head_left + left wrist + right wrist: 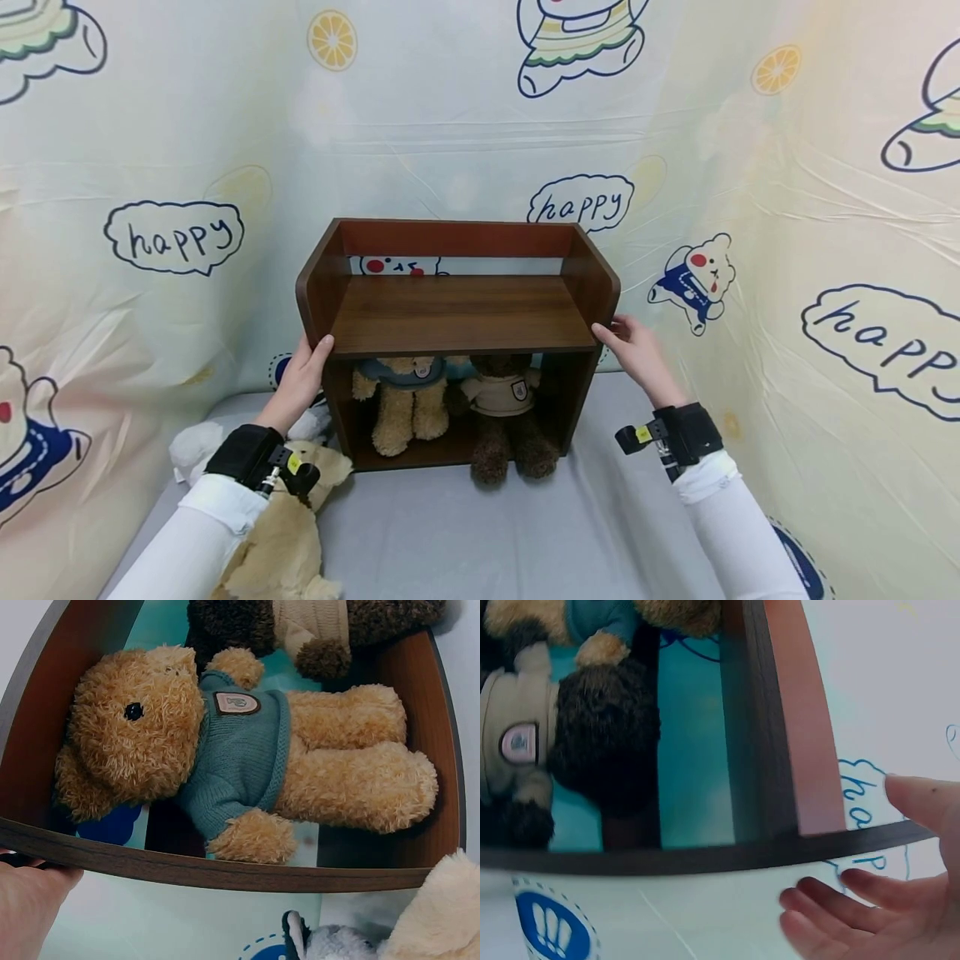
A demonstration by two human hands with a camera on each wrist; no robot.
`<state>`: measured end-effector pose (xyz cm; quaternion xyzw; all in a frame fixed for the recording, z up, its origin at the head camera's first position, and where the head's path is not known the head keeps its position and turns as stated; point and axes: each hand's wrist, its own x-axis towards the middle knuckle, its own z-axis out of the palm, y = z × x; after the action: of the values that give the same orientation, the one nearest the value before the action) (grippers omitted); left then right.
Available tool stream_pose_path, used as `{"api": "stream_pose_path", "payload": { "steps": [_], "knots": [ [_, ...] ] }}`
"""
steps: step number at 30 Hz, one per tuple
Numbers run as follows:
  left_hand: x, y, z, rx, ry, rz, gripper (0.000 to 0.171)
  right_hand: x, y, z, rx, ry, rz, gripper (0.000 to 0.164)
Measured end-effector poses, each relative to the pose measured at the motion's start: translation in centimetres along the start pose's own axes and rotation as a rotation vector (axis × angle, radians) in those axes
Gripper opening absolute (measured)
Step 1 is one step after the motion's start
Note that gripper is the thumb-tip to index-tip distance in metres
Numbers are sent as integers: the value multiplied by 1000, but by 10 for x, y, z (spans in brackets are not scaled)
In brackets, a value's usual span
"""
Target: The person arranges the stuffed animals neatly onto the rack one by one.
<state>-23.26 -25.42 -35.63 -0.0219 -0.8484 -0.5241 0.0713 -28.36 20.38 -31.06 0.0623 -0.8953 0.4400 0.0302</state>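
Note:
A dark brown wooden shelf (461,312) stands on the grey-covered surface, a board dividing it into two levels. My left hand (298,377) holds its left side panel, thumb at the front edge; the other fingers are mostly hidden. At the right panel, my right hand (637,354) has its thumb and fingers spread on either side of the edge, with gaps showing in the right wrist view. In the lower level sit a tan teddy bear (240,757) in a blue-green sweater and a dark brown teddy bear (604,727) in a beige sweater, its feet poking out in front.
A beige plush toy (281,533) lies beside my left forearm, partly covered by it. Behind it are white and grey plush toys (197,446). A printed curtain (435,158) hangs close behind the shelf and along both sides.

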Motion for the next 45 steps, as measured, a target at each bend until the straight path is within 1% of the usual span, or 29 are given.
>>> {"api": "stream_pose_path", "payload": {
  "steps": [7, 11, 15, 20, 24, 26, 29, 36, 45],
  "knots": [
    [1, -1, 1, -1, 4, -9, 67, 9, 3, 16, 197, 109, 55, 69],
    [1, -1, 2, -1, 5, -14, 68, 12, 5, 23, 287, 124, 89, 65],
    [0, 0, 1, 0, 1, -18, 68, 14, 6, 29, 361, 130, 126, 71],
    [-1, -1, 0, 5, -3, -28, 68, 12, 2, 39, 460, 145, 158, 75],
    [-3, -1, 0, 10, 3, -26, 68, 12, -2, 49, 524, 196, 163, 72],
    [-3, -1, 0, 7, 7, -25, 69, 14, -4, 53, 547, 227, 160, 68],
    [-3, -1, 0, 3, 13, -20, 68, 14, -4, 58, 580, 246, 156, 63],
    [-2, -2, -1, 6, 9, -9, 67, 13, -3, 62, 583, 232, 179, 62],
    [-1, 1, -1, 15, -10, -16, 69, 17, -2, 61, 620, 233, 159, 61]
  ]
}}
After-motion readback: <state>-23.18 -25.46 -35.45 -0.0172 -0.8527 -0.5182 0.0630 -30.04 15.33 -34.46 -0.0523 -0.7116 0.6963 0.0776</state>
